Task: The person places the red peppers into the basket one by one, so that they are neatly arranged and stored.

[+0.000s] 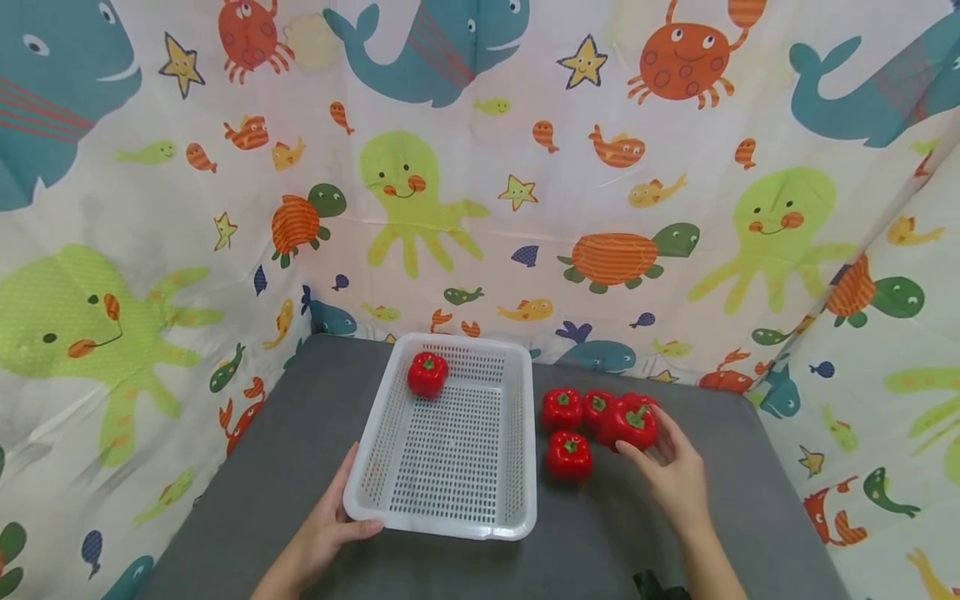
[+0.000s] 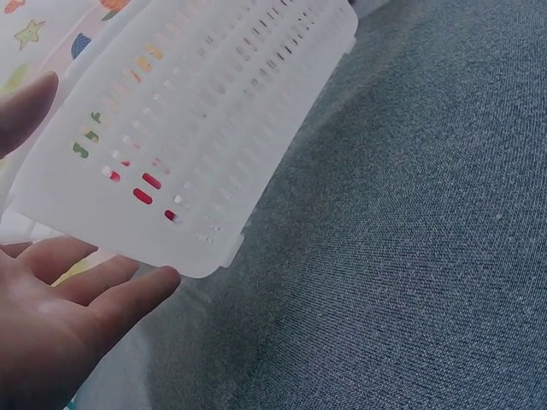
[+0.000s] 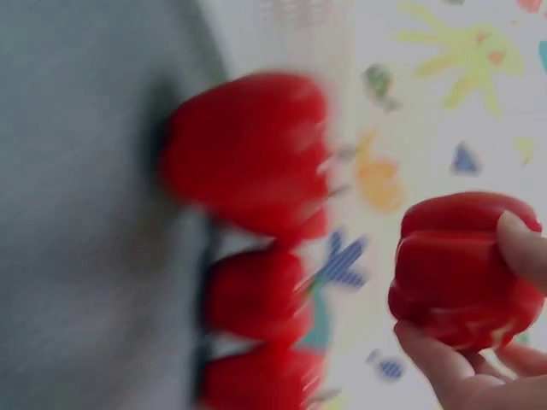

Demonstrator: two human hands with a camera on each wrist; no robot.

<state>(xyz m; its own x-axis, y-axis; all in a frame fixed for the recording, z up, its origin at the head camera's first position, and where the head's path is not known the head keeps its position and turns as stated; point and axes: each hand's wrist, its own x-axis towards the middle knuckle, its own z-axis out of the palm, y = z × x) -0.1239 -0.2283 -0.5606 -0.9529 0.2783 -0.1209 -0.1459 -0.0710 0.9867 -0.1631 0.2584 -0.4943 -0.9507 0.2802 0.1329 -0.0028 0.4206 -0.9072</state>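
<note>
A white plastic basket (image 1: 450, 525) with slotted walls lies on the grey tabletop. My left hand (image 1: 322, 533) grips its near left corner, thumb at the front and fingers along the side, also seen close up in the left wrist view. Inside the basket, at the far left, sits one red bell pepper (image 1: 427, 375). My right hand (image 1: 675, 475) holds another red bell pepper (image 3: 466, 269) between thumb and fingers, raised off the table in the right wrist view. Beside the basket stand several more red peppers (image 1: 567, 457), one partly hidden behind the held one.
A grey cloth surface (image 1: 300, 417) covers the table. Behind and at both sides hangs a white curtain (image 1: 465, 275) printed with sea animals. A small black object (image 1: 656, 586) shows at the near edge by my right forearm.
</note>
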